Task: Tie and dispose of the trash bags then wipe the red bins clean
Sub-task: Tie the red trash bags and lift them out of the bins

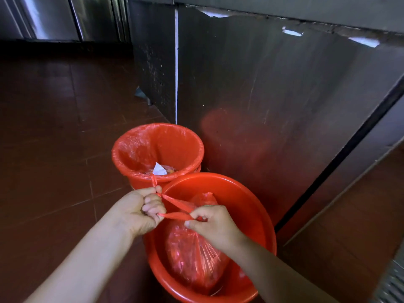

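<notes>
Two red bins stand on the floor. The near red bin (pixel 247 200) holds a red trash bag (pixel 192 256), gathered at its top into two twisted strands. My left hand (pixel 140 211) grips one strand end, pulled to the left. My right hand (pixel 209 221) pinches the other strand just above the bag's neck. The strands cross between my hands. The far red bin (pixel 131 154) is lined with a red trash bag (pixel 140 147) folded over its rim, with white paper and scraps at the bottom.
A stainless steel cabinet (pixel 273 95) stands right behind and beside the bins. Dark red floor tiles (pixel 54 138) stretch to the left. More steel units (pixel 65 18) stand at the far back left. A metal grate (pixel 393 287) shows at the bottom right corner.
</notes>
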`<state>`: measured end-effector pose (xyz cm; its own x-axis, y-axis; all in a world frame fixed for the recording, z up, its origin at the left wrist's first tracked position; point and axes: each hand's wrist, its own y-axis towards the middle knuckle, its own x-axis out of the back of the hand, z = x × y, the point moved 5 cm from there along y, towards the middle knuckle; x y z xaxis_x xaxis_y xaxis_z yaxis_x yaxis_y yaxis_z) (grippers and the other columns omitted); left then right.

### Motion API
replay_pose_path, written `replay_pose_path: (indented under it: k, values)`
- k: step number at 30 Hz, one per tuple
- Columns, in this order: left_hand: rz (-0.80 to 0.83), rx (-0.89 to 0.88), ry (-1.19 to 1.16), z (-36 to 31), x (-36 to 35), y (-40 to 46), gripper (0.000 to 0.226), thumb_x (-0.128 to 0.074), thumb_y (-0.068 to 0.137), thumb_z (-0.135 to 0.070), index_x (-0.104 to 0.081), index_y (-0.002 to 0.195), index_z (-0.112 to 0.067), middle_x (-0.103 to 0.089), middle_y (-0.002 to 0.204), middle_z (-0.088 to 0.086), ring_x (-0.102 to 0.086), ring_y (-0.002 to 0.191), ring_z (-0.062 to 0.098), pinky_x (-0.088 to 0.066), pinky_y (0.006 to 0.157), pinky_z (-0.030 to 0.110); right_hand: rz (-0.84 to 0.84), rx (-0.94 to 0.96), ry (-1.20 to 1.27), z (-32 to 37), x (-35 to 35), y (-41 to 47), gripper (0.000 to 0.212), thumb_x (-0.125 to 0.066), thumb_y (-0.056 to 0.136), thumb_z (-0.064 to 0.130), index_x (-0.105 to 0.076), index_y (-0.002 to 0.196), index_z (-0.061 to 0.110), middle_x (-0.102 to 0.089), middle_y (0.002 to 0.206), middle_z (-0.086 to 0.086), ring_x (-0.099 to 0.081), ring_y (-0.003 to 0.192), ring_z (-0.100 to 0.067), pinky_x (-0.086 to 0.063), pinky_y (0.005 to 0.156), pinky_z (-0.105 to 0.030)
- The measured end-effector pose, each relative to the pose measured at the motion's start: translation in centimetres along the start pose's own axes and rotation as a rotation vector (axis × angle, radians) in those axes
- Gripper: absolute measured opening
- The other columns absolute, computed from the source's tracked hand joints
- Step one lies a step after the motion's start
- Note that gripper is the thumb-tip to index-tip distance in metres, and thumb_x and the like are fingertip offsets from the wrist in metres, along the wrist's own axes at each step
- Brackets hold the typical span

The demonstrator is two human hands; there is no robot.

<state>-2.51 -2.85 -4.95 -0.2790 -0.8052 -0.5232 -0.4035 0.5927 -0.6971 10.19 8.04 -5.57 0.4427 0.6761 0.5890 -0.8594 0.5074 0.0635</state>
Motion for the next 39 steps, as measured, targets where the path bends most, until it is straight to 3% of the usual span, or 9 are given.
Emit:
replay_pose_path:
  k: [8,12,16,19,22,25,29,36,39]
  values:
    - [0.200,-0.179,-0.023,1.9,0.9,0.0,0.021,-0.046,0.091,-0.007,-0.054,0.071,-0.010,-0.065,0.074,0.009,-0.069,0.083,0.020,-0.053,0.087,0.033,-0.047,-0.292,0.688,-1.9,1.1,-0.7,0.023,-0.056,0.089,0.001,-0.055,0.068,0.013,-0.072,0.073,-0.016,-0.062,0.055,-0.012,-0.041,0.051,-0.014]
    - [0.306,-0.154,-0.116,3.8,0.7,-0.4,0.018,-0.049,0.079,-0.007,-0.054,0.062,-0.006,-0.052,0.060,0.008,-0.068,0.068,0.022,-0.056,0.078,0.044,-0.065,-0.397,0.798,-2.8,0.8,-0.9,0.014,-0.061,0.084,0.003,-0.060,0.073,0.011,-0.071,0.075,-0.016,-0.061,0.065,-0.017,-0.037,0.055,-0.020]
    - [0.338,-0.058,-0.047,6.2,1.9,-0.1,0.028,-0.048,0.082,-0.008,-0.053,0.054,-0.008,-0.041,0.058,0.007,-0.055,0.058,0.019,-0.058,0.080,0.042,-0.065,-0.515,0.867,-3.3,0.2,-1.3,0.010,-0.072,0.070,0.000,-0.071,0.069,0.010,-0.064,0.061,-0.009,-0.046,0.047,-0.009,-0.029,0.045,-0.017]
    - [0.191,-0.075,0.193,6.4,2.7,1.0,0.036,-0.049,0.085,-0.018,-0.050,0.049,-0.011,-0.039,0.050,0.005,-0.050,0.046,0.017,-0.059,0.065,0.038,-0.059,-0.504,0.844,-3.0,0.0,-1.8,0.021,-0.074,0.056,-0.003,-0.070,0.075,0.003,-0.064,0.065,-0.010,-0.058,0.052,-0.012,-0.045,0.048,-0.019]
    - [0.058,-0.477,0.798,4.2,2.1,1.3,0.025,-0.065,0.074,-0.033,-0.055,0.058,-0.018,-0.051,0.052,-0.001,-0.052,0.050,0.009,-0.046,0.062,0.025,-0.093,-0.434,0.726,-2.8,0.3,-2.0,0.020,-0.078,0.060,-0.006,-0.071,0.069,0.010,-0.065,0.068,-0.009,-0.062,0.066,-0.017,-0.051,0.061,-0.022]
    - [0.141,-0.967,1.300,3.6,-0.6,0.6,0.024,-0.075,0.067,-0.026,-0.064,0.085,-0.038,-0.061,0.090,-0.016,-0.052,0.089,-0.002,-0.035,0.083,0.011,-0.090,-0.335,0.626,-2.5,0.8,-2.0,0.025,-0.078,0.064,-0.006,-0.070,0.059,0.017,-0.068,0.065,-0.002,-0.064,0.065,-0.013,-0.051,0.063,-0.022]
    - [0.303,-0.997,1.258,4.4,-2.5,1.1,0.032,-0.076,0.074,-0.007,-0.068,0.089,-0.034,-0.063,0.099,-0.015,-0.051,0.106,0.000,-0.032,0.095,0.010,-0.091,-0.222,0.625,-1.7,1.6,-2.0,0.032,-0.080,0.063,-0.009,-0.069,0.057,0.021,-0.070,0.070,-0.002,-0.067,0.070,-0.013,-0.052,0.068,-0.024]
    - [0.386,-0.901,1.237,5.0,-3.0,1.8,0.023,-0.070,0.078,-0.001,-0.065,0.078,-0.023,-0.065,0.079,-0.008,-0.058,0.077,0.004,-0.046,0.074,0.022,-0.099,-0.168,0.589,-1.4,2.2,-1.8,0.041,-0.076,0.065,-0.016,-0.064,0.055,0.021,-0.069,0.069,-0.005,-0.065,0.069,-0.015,-0.054,0.070,-0.030]
    - [0.346,-0.879,1.229,4.7,-2.9,2.1,0.021,-0.069,0.080,-0.003,-0.064,0.077,-0.023,-0.062,0.073,-0.007,-0.055,0.069,0.002,-0.046,0.069,0.030,-0.213,-0.183,0.502,-1.2,2.5,-1.5,0.042,-0.076,0.064,-0.015,-0.061,0.052,0.021,-0.067,0.061,0.004,-0.063,0.061,-0.001,-0.048,0.061,-0.013]
